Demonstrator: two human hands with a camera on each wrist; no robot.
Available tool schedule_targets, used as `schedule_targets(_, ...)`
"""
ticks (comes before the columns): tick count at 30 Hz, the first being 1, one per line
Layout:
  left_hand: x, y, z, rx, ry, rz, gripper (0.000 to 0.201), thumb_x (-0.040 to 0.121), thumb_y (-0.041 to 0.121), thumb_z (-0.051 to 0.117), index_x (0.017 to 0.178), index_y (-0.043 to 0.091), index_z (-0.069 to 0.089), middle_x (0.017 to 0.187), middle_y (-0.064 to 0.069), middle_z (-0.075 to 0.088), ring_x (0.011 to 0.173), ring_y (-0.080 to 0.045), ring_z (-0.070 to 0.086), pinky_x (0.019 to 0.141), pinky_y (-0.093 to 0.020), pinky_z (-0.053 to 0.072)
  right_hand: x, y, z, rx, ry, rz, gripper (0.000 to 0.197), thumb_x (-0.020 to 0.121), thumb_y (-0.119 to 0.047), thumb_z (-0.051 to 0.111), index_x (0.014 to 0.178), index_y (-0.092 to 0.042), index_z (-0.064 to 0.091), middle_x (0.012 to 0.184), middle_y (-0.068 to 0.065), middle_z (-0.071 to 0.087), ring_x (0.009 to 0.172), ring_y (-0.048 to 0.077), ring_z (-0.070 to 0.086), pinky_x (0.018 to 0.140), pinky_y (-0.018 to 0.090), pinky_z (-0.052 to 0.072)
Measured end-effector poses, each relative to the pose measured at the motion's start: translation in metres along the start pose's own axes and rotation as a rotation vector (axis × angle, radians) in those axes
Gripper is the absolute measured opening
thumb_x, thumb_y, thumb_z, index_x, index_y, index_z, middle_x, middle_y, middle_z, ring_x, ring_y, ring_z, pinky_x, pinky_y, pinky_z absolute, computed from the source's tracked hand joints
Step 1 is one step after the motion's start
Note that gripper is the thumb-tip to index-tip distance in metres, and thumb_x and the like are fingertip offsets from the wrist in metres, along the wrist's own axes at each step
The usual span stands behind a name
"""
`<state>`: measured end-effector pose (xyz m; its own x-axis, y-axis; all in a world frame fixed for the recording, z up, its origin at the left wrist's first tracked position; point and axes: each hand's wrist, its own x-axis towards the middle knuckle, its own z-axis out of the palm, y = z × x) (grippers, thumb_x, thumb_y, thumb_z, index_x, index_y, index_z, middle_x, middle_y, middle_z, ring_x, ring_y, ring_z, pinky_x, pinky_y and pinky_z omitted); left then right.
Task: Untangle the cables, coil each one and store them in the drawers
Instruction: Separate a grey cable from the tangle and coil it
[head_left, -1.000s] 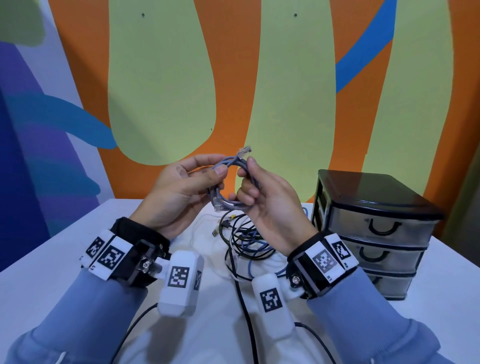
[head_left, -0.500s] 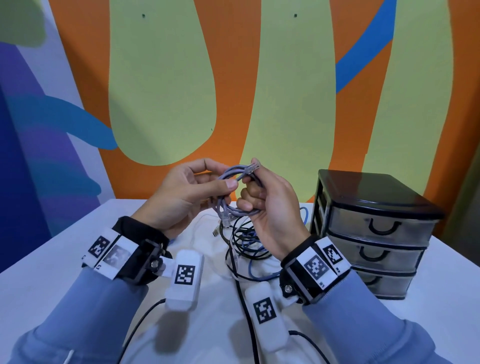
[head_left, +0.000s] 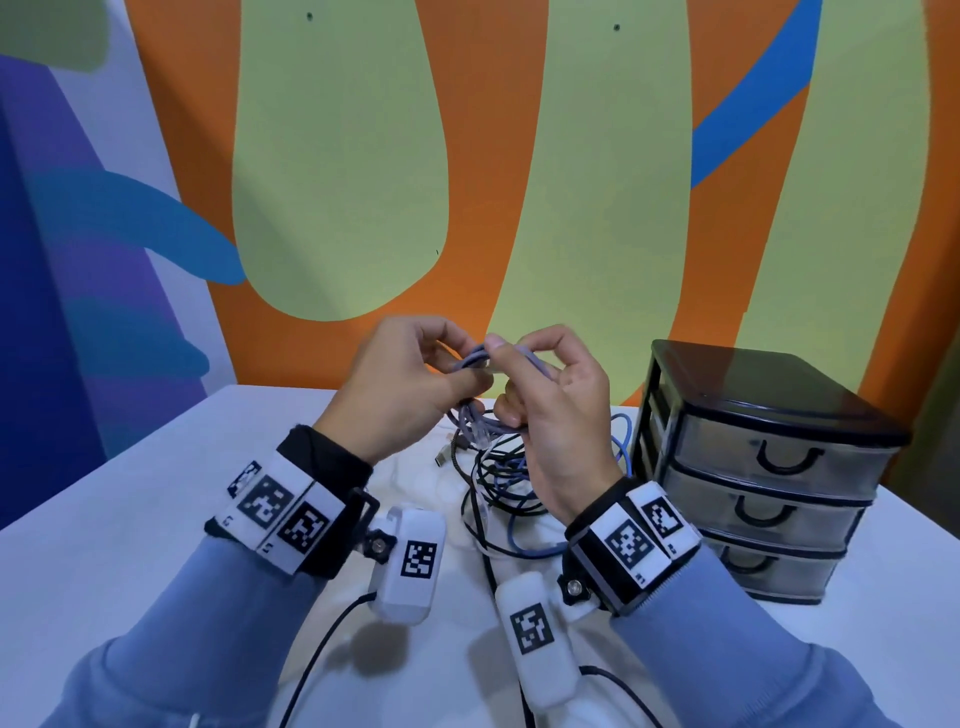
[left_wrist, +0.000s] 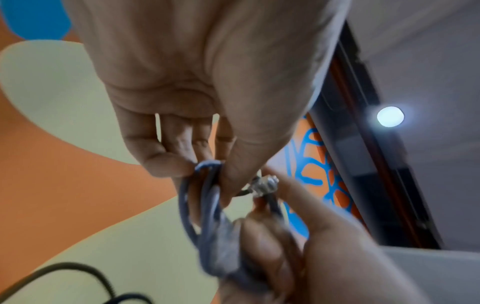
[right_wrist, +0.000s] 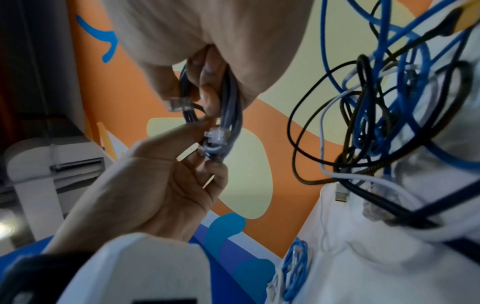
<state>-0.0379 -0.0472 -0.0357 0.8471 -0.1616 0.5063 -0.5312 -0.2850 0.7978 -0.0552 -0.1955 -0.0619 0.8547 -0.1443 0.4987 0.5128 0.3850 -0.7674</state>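
Both hands hold a small coil of grey network cable (head_left: 480, 423) in the air above the table. My left hand (head_left: 470, 366) pinches the top of the coil (left_wrist: 207, 205) between thumb and fingers. My right hand (head_left: 511, 358) grips the coil's other side (right_wrist: 231, 107) and pinches the loose end. One clear plug (right_wrist: 218, 135) lies against the loops by the left thumb; a second plug (right_wrist: 179, 103) hangs beside the right fingers. A tangle of black, blue and white cables (head_left: 498, 478) lies on the white table (head_left: 130, 519) below the hands.
A black drawer unit (head_left: 769, 467) with three shut translucent drawers stands at the right, close to my right wrist. A small blue cable coil (right_wrist: 296, 267) lies on the table near the tangle. A painted wall rises behind the table's far edge.
The clear plug that stuck up above the coil has been bent down between the thumbs. My right hand has turned over the coil's top; my left keeps its pinch.
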Motion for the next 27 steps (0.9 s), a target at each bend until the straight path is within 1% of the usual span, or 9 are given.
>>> schedule_targets(4,0.000,-0.006,0.004,0.099,0.055,0.037,0.014,0.088,0.016,0.082,0.081,0.019,0.070,0.063,-0.001,0.071,0.063,-0.023,0.077,0.067,-0.038,0.058,-0.001,-0.001,0.000,-0.038,-0.035,-0.047,0.024,0.094,0.000,0.073,0.095,-0.012,0.053,0.062,0.005,0.059,0.045,0.012,0.033,0.049,0.029,0.027)
schedule_targets(7,-0.002,-0.003,0.008,0.184,0.093,0.045,0.015,0.089,0.022,0.080,0.079,0.020,0.069,0.063,-0.004,0.073,0.062,-0.017,0.075,0.064,-0.034,0.056,0.000,0.001,-0.001,-0.107,-0.002,-0.087,0.023,0.094,-0.003,0.075,0.094,-0.013,0.054,0.066,0.011,0.064,0.047,0.018,0.034,0.047,0.028,0.028)
schedule_targets(10,-0.007,0.003,0.012,0.277,0.125,0.032,0.018,0.088,0.025,0.077,0.075,0.018,0.067,0.058,0.001,0.071,0.055,-0.010,0.066,0.055,-0.027,0.047,-0.001,0.003,-0.001,-0.189,0.010,-0.142,0.025,0.091,-0.003,0.078,0.093,-0.011,0.054,0.061,0.008,0.063,0.042,0.012,0.039,0.045,0.023,0.032)
schedule_targets(13,-0.007,0.003,0.012,0.325,0.136,0.021,0.014,0.085,0.019,0.072,0.072,0.017,0.066,0.056,-0.002,0.068,0.057,-0.019,0.067,0.053,-0.029,0.049,-0.003,0.002,-0.002,-0.246,-0.015,-0.181,0.028,0.089,-0.004,0.081,0.092,-0.013,0.054,0.069,0.015,0.072,0.045,0.013,0.051,0.048,0.025,0.040)
schedule_targets(15,-0.008,0.003,0.013,0.356,0.130,0.039,0.011,0.081,0.013,0.066,0.071,0.018,0.065,0.056,-0.005,0.067,0.063,-0.030,0.069,0.058,-0.039,0.057,-0.005,0.001,-0.001,-0.275,-0.030,-0.197,0.030,0.087,-0.003,0.082,0.091,-0.014,0.055,0.073,0.017,0.074,0.050,0.018,0.058,0.052,0.029,0.045)
schedule_targets(17,-0.007,0.001,0.012,0.359,0.113,0.050,0.012,0.080,0.011,0.063,0.071,0.019,0.064,0.056,-0.005,0.065,0.064,-0.034,0.067,0.059,-0.042,0.057,-0.006,0.000,0.000,-0.292,-0.026,-0.202,0.030,0.086,-0.001,0.083,0.091,-0.012,0.055,0.068,0.014,0.072,0.048,0.015,0.055,0.051,0.026,0.043)
schedule_targets(21,-0.003,-0.004,0.005,0.075,-0.042,0.113,0.012,0.094,0.014,0.075,0.094,0.025,0.079,0.077,-0.015,0.072,0.069,-0.026,0.069,0.069,-0.041,0.056,0.001,-0.005,0.000,-0.150,-0.024,-0.110,0.029,0.089,0.010,0.073,0.096,-0.011,0.054,0.065,0.011,0.066,0.045,0.013,0.045,0.048,0.025,0.037)
schedule_targets(23,-0.004,-0.006,-0.001,-0.104,-0.072,0.116,0.011,0.097,0.015,0.076,0.107,0.017,0.080,0.086,-0.019,0.071,0.074,-0.021,0.063,0.072,-0.040,0.054,0.005,-0.007,-0.001,-0.026,-0.051,0.000,0.030,0.091,0.014,0.065,0.101,-0.011,0.051,0.067,0.006,0.063,0.045,0.012,0.037,0.048,0.026,0.033)
schedule_targets(27,-0.002,-0.008,-0.002,-0.114,-0.124,0.092,0.011,0.097,0.007,0.074,0.106,0.010,0.079,0.091,-0.024,0.073,0.076,-0.023,0.064,0.075,-0.040,0.055,0.006,-0.009,-0.005,-0.054,-0.037,0.060,0.031,0.088,0.018,0.061,0.097,-0.010,0.052,0.072,0.014,0.061,0.048,0.015,0.037,0.048,0.027,0.034)
